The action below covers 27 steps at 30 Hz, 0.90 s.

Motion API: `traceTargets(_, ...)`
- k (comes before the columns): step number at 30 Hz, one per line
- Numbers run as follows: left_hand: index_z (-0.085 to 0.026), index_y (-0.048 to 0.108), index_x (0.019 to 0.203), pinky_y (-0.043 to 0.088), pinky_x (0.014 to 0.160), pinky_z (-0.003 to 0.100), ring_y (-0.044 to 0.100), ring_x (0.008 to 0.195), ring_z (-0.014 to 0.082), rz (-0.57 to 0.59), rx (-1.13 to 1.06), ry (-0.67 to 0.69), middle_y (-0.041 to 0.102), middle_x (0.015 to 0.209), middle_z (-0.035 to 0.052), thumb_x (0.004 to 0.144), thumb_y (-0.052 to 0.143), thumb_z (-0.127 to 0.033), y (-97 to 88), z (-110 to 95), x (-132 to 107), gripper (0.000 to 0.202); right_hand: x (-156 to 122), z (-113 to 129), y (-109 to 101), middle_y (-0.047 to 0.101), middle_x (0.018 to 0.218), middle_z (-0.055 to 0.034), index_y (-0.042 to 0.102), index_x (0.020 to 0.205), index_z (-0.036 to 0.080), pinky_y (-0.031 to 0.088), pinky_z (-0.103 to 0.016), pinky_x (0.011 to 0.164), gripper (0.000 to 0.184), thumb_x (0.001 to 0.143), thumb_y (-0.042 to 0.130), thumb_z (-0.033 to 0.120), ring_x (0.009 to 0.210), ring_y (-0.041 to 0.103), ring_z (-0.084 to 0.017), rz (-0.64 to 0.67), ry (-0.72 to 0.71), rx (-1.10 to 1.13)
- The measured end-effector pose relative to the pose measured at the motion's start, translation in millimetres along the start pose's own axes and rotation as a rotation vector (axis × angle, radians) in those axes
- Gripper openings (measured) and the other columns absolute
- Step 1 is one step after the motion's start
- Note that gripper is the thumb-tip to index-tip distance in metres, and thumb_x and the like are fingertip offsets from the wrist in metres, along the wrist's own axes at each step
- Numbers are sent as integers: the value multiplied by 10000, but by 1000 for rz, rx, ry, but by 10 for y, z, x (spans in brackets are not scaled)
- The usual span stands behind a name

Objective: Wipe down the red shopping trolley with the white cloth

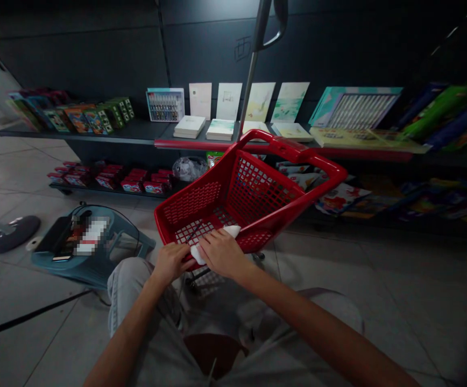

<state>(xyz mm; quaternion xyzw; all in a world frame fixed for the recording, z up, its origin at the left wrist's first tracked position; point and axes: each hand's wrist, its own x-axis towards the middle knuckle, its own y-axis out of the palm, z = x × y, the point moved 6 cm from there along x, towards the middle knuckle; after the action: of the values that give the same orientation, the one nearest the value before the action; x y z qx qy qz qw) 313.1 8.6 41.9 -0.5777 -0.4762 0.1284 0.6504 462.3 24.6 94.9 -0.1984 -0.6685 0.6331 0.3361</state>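
A red plastic shopping basket (257, 188) on wheels stands tilted in front of me on the tiled floor, with nothing visible inside it. My right hand (222, 253) presses a white cloth (201, 250) against the basket's near rim, fingers closed over it. My left hand (171, 262) grips the same rim just left of the cloth, fingers curled. My knees in light trousers are below the hands. A grey pole (253, 59) rises from the basket's far side.
Dark shelves (136, 131) along the wall hold books, cards, paint sets and red boxes. A teal stool (96, 252) with items on it stands at left. A black cable (27, 317) crosses the floor.
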Motion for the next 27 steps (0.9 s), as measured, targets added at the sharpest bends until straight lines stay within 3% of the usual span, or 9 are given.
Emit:
traceTargets(4, -202, 572, 760, 363, 644, 301, 542, 628, 150, 2, -18, 5, 662, 699, 2, 950, 670, -487, -21, 67, -28, 355, -2, -69, 27, 720, 976, -86, 665, 969, 172, 362, -376, 845, 360, 1099, 369, 331, 931, 616, -236, 5, -27, 4)
traceTargets(10, -207, 521, 698, 361, 657, 285, 519, 612, 135, -45, -11, -5, 620, 653, -10, 973, 658, -391, -67, 192, -44, 358, -216, -771, -172, 751, 978, -88, 691, 978, 168, 347, -352, 846, 342, 1094, 418, 338, 930, 653, -221, 80, 46, -87)
traceTargets(12, -209, 508, 687, 363, 661, 287, 515, 602, 132, -55, -2, -7, 608, 639, -17, 966, 665, -380, -52, 213, -39, 364, -254, -889, -226, 757, 979, -101, 701, 984, 165, 349, -357, 850, 369, 1098, 398, 343, 945, 664, -231, 100, 104, -127)
traceTargets(15, -211, 493, 665, 357, 656, 296, 507, 584, 130, -64, 12, -11, 599, 624, -24, 951, 677, -394, -20, 213, -32, 386, -191, -696, -211, 756, 971, -116, 704, 997, 156, 360, -383, 851, 388, 1098, 368, 321, 932, 672, -257, 116, 156, -139)
traceTargets(19, -210, 529, 681, 348, 649, 303, 532, 589, 136, -71, -4, -7, 608, 625, -19, 932, 694, -407, -18, 195, -34, 359, 34, -53, -52, 746, 991, -117, 689, 1024, 158, 374, -402, 870, 363, 1090, 376, 329, 932, 663, -261, 89, 127, -24)
traceTargets(21, -209, 541, 690, 352, 656, 303, 546, 597, 136, -63, -25, 1, 616, 630, -17, 930, 694, -383, -38, 205, -37, 334, 106, 151, 8, 741, 1001, -118, 674, 1046, 154, 371, -409, 894, 369, 1096, 362, 345, 946, 652, -259, 54, 104, 20)
traceTargets(24, -209, 528, 680, 355, 656, 299, 527, 589, 132, -40, -32, 2, 611, 629, -21, 925, 702, -353, -78, 261, -44, 333, 74, 122, 25, 734, 1028, -102, 659, 1072, 163, 360, -397, 885, 358, 1102, 360, 358, 961, 638, -249, 21, 58, 34)
traceTargets(27, -211, 519, 681, 359, 651, 292, 509, 599, 135, -25, -27, 13, 607, 640, -23, 925, 710, -343, -109, 336, -55, 337, -110, -250, -56, 729, 1024, -89, 662, 1048, 171, 341, -376, 852, 326, 1097, 395, 350, 955, 626, -236, 23, 55, -35)
